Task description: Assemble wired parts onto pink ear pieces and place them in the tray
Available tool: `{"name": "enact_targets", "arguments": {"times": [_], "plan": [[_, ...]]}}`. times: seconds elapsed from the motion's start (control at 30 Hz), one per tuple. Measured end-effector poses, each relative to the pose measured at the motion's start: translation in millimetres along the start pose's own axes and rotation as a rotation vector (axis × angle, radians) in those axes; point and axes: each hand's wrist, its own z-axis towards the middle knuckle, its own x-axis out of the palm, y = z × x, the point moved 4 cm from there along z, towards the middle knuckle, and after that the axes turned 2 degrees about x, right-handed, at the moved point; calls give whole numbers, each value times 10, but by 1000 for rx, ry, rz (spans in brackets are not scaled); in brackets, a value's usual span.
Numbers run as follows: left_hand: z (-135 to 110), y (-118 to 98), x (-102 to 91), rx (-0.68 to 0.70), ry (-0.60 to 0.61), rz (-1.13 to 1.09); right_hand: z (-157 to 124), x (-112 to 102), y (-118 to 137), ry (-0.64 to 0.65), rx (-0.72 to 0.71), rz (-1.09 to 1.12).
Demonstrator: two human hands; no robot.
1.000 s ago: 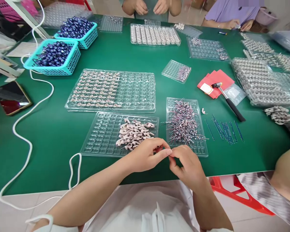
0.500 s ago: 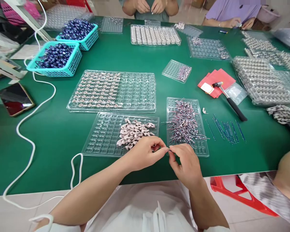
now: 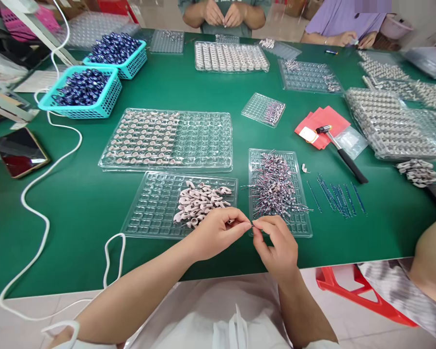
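Observation:
My left hand [image 3: 223, 230] and my right hand [image 3: 278, 245] meet fingertip to fingertip at the table's front edge. Both are closed in a pinch on a tiny dark piece [image 3: 252, 224] between them, too small to name. Just behind the right hand, a clear blister tray [image 3: 302, 223] bears a heap of small parts with thin wire leads [image 3: 276, 184]. Beside the left hand, another clear tray [image 3: 145, 213] carries a pile of pale, hollow-ended moulded pieces [image 3: 199, 201]. A single pale piece [image 3: 304, 168] lies on the table right of the wired parts.
Thin blue strips [image 3: 336, 198] and a black-handled hammer [image 3: 349, 160] lie to the right, near red packets [image 3: 323, 121]. A half-filled tray [image 3: 207, 138] sits behind. At left are turquoise baskets [image 3: 109, 99], a phone [image 3: 21, 151] and a white cable [image 3: 39, 208]. Co-workers sit opposite and at right.
The whole view has shifted slightly. My two hands stay pinched together at the same place, with only small finger movement.

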Motion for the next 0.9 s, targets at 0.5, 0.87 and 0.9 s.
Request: {"name": "enact_targets", "arguments": {"times": [0.5,0.87,0.9], "plan": [[41,22,-5,-97,92,-97,-39,18,-16,5,-107,23],[8,-9,27,-81,165,-203,-55,-13,-39,57,85,285],[7,-10,28,-80,168,-202,-59,-16,-49,65,110,309]]}}
